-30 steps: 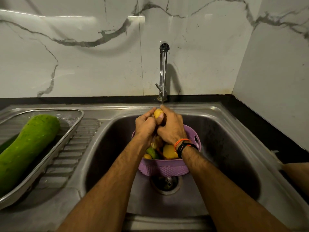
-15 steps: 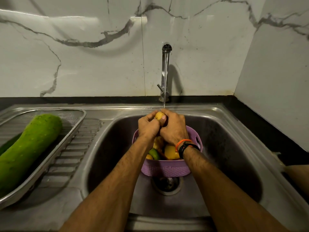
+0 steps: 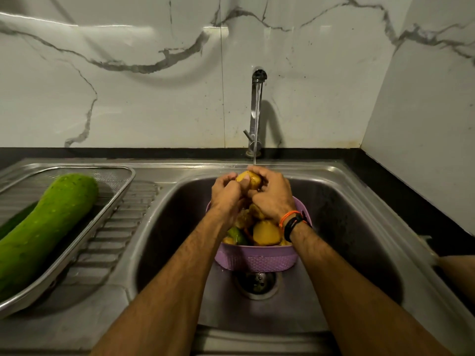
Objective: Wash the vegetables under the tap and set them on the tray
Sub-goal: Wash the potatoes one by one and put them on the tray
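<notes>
Nearest, the purple basket (image 3: 257, 260) in the sink (image 3: 359, 201) holds several unwashed vegetables. Above it the left hand (image 3: 227, 194) and right hand (image 3: 273, 197) both grip a potato (image 3: 249, 179) under the tap (image 3: 258, 104). One bottle gourd (image 3: 48, 227) already lies on the tray (image 3: 123, 181).

My path to the tray (image 3: 113, 191) on the left is open over the sink (image 3: 169, 227) edge, but the big green gourd (image 3: 48, 227) fills most of it
</notes>
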Demonstrator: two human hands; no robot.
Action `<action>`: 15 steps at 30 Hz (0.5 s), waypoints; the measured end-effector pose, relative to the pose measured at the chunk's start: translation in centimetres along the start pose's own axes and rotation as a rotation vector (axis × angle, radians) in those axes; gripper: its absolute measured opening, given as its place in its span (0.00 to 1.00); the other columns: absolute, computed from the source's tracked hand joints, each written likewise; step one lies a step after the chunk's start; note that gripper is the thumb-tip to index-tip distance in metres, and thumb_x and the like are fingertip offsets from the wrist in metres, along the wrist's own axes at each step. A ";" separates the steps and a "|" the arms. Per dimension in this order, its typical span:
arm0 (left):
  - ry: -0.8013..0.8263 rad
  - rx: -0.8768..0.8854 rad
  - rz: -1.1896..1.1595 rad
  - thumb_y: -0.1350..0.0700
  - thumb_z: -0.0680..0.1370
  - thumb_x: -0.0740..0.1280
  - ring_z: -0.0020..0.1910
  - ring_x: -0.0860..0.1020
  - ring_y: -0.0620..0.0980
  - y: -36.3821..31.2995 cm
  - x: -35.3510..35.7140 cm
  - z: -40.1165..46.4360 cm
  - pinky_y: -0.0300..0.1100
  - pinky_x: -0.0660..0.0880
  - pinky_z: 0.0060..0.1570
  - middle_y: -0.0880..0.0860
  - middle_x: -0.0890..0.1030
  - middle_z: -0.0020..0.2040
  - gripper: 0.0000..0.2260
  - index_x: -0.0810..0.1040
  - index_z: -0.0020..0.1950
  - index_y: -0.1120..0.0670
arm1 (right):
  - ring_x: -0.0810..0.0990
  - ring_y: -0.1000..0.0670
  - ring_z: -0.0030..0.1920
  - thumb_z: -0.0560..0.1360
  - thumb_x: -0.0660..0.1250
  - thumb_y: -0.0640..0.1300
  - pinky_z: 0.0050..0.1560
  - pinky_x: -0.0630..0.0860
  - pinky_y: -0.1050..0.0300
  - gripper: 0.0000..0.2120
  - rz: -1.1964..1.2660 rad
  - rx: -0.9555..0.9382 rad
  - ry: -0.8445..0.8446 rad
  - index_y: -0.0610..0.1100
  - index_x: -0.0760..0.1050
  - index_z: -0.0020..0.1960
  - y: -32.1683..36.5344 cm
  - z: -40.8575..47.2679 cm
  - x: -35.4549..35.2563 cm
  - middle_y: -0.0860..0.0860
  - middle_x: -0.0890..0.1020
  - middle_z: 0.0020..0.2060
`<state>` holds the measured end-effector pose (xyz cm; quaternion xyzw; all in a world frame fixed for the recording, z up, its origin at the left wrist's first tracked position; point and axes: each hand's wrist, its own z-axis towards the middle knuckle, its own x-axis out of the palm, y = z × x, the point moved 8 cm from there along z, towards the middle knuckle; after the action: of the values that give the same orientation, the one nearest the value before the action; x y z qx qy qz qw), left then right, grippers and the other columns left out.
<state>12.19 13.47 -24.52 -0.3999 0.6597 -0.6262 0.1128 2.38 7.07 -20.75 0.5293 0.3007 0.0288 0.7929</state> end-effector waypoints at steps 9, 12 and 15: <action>0.045 0.055 0.005 0.66 0.80 0.63 0.50 0.83 0.53 -0.1 0.6 0.4 0.49 0.82 0.51 0.57 0.84 0.50 0.11 0.82 0.57 0.57 | 0.82 0.53 0.50 0.69 0.75 0.37 0.49 0.80 0.64 0.18 -0.021 -0.081 -0.180 0.49 0.82 0.57 0.7 -0.2 -0.9 0.50 0.84 0.50; 0.110 0.063 0.100 0.65 0.80 0.63 0.58 0.81 0.56 0.0 0.7 0.7 0.54 0.80 0.57 0.59 0.82 0.57 0.13 0.81 0.62 0.56 | 0.78 0.55 0.54 0.69 0.73 0.34 0.45 0.70 0.77 0.24 -0.112 -0.076 -0.064 0.50 0.79 0.62 0.7 -0.1 -0.6 0.51 0.82 0.56; 0.039 0.054 0.067 0.66 0.80 0.64 0.56 0.81 0.56 0.3 0.4 0.8 0.54 0.80 0.57 0.59 0.82 0.56 0.13 0.81 0.62 0.58 | 0.80 0.53 0.55 0.69 0.74 0.34 0.45 0.69 0.77 0.24 -0.083 -0.081 -0.079 0.50 0.80 0.61 0.7 -0.1 -0.7 0.50 0.83 0.55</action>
<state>12.36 12.55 -24.80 -0.3622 0.6577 -0.6473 0.1312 1.90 7.21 -19.89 0.4845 0.2893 -0.0131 0.8255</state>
